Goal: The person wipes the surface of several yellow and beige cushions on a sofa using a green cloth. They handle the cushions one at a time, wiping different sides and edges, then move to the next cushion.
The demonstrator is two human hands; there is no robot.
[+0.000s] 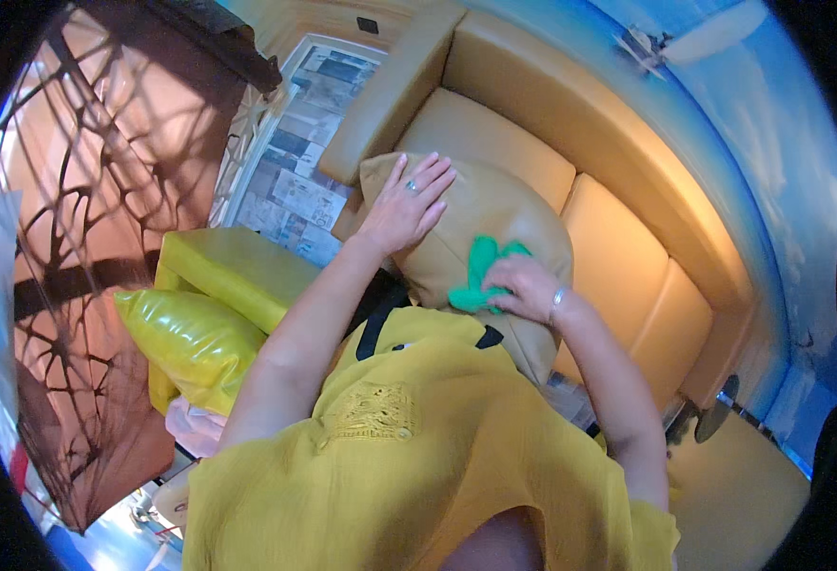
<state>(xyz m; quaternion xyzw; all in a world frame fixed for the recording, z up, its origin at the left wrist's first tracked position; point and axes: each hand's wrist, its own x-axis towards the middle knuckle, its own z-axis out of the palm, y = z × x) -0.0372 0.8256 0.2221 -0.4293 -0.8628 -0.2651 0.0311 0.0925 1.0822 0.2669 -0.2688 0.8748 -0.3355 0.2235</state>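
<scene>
A large tan leather-like cushion (454, 193) lies before me, tilted against my front and the sofa. My left hand (407, 207), with a ring on one finger, rests flat on its upper left part, fingers spread. On the cushion's lower right part, my right hand (524, 287) holds a bunched green cloth (482, 271) against the surface; a silver-coloured band circles that wrist. Some of the cloth sticks out past the fingers, and part of it is hidden beneath them.
A tan sofa (647, 250) curves behind the cushion. To the left are a yellow-green padded seat (247, 264) and a shiny yellow cushion (190, 342). A patterned floor (304, 164) shows beyond, beside a brown lattice-patterned panel (104, 214). A tan surface (732, 492) lies at lower right.
</scene>
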